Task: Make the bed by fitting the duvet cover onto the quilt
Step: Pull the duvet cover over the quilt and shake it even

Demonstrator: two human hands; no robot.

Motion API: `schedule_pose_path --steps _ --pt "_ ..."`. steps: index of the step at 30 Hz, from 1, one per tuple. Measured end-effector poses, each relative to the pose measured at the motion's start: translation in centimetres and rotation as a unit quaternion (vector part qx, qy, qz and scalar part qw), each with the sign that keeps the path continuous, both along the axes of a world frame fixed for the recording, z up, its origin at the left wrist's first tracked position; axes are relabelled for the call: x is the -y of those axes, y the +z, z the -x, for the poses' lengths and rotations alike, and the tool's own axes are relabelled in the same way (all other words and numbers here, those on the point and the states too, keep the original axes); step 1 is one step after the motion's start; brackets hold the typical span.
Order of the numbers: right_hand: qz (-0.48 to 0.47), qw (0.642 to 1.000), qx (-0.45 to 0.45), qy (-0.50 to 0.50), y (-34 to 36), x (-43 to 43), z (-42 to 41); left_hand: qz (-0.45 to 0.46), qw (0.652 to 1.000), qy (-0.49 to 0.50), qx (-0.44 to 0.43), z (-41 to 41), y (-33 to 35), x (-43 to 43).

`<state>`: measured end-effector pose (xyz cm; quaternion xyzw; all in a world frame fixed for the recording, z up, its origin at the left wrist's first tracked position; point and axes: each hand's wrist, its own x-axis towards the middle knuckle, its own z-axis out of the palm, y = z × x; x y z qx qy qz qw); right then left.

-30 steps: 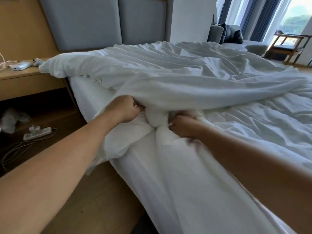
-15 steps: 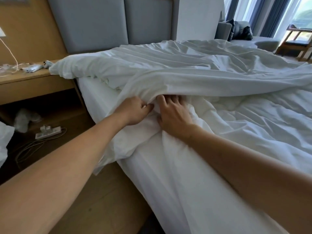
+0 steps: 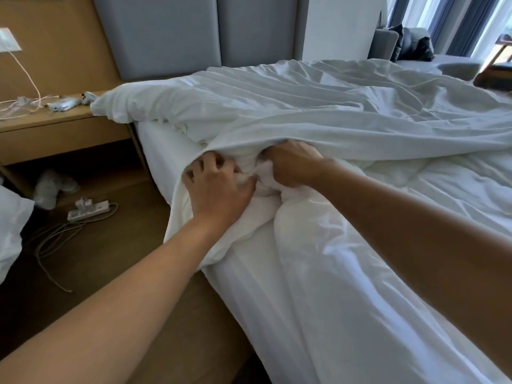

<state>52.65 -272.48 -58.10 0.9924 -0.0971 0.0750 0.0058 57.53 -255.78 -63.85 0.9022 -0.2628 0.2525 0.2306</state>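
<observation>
Grey padded headboard panels [image 3: 194, 34] and a wooden bedside shelf [image 3: 55, 126] framed the bed at far left. Both hands met at its near-left edge — left hand [image 3: 219, 187] pinching the white cotton duvet cover [image 3: 332, 134], right hand [image 3: 291, 164] curled on a bunched white quilt [image 3: 266, 176] corner. Cover and quilt stretched away far-right across the mattress [image 3: 158, 156].

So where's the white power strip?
In the head view, the power strip lies on the wooden floor at the left, below the bedside shelf, left of the bed.
</observation>
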Motion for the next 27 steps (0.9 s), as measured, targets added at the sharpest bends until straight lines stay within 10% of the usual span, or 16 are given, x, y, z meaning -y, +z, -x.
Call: schedule_pose_path --steps 5,12,15,20,24,27 --pt "-0.177 0.979 -0.093 -0.043 -0.1 0.2 -1.8 0.101 0.976 -0.045 -0.189 0.0 -1.5 2.1" --pt "-0.25 0.859 0.381 -0.233 0.4 2.9 -1.7 0.189 0.964 -0.163 -0.087 -0.4 -0.8 4.4" --pt "-0.164 0.975 0.095 -0.112 -2.9 1.2 -0.2 0.201 0.962 -0.162 -0.089 -0.6 -3.7 4.3" --pt "-0.171 0.954 -0.237 -0.065 -1.9 -1.3 2.5 0.298 0.936 -0.175 -0.065 -0.7 -7.3 3.4" --pt "-0.425 0.883 -0.192 -0.054 2.3 -0.3 3.3 0.362 0.914 -0.12 -0.142 -0.3 -7.3 3.5" --pt "-0.297 0.953 -0.009 -0.052 2.5 0.5 2.8 0.337 0.923 -0.126 -0.137 -0.1 -7.2 3.7"
